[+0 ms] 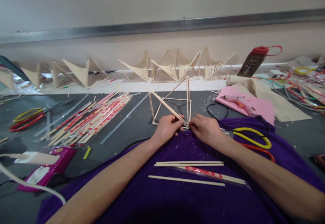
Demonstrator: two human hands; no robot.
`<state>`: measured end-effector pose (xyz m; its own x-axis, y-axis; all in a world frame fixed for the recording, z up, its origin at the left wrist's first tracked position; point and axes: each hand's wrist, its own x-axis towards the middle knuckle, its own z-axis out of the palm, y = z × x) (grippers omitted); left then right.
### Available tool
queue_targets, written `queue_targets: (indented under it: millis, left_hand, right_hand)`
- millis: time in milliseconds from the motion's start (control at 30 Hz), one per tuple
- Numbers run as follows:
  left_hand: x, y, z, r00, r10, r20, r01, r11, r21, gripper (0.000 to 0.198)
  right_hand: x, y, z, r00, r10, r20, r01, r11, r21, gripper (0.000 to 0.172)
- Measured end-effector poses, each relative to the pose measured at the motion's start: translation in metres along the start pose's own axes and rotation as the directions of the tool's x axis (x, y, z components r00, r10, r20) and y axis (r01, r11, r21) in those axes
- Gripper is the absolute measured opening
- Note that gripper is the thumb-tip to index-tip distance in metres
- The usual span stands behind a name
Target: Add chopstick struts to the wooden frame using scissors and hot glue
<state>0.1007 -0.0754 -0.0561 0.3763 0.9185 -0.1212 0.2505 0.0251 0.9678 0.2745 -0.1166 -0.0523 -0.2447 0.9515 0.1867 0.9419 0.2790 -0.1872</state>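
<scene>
A small open frame of chopsticks (166, 106) stands at the table's middle, with thin uprights and slanting sticks joined at the corners. My left hand (167, 128) is closed on the lower part of a slanting chopstick at the frame's front. Close beside it, my right hand (206, 130) pinches the front right bottom corner, where the fingertips hide the joint. Nearer to me, several loose chopsticks (189, 163) lie on purple cloth (177, 200), along with a red-and-clear wrapped pair (215, 174).
Finished stick models (137, 69) line the wall. Wrapped chopsticks (93, 119) and glue sticks (124, 118) lie left, near a magenta power strip (64, 159). A pink glue gun (240, 104), yellow-and-red-handled cutters (264, 142) and a brown bottle (252, 62) are right.
</scene>
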Motion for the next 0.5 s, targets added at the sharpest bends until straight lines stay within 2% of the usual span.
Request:
queue_targets:
  millis: [200, 500]
  left_hand:
    - [-0.0013, 0.0022, 0.0004, 1.000, -0.018, 0.018, 0.017, 1.000, 0.025, 0.030]
    - [-0.0019, 0.0061, 0.0004, 0.999, -0.030, 0.019, 0.029, 0.999, 0.043, 0.029]
  right_hand:
    - [-0.0048, -0.0035, 0.0038, 0.999, 0.018, -0.050, -0.013, 0.996, 0.090, 0.023]
    - [-0.0075, -0.0041, 0.0107, 0.997, 0.000, -0.083, 0.002, 1.000, 0.031, 0.024]
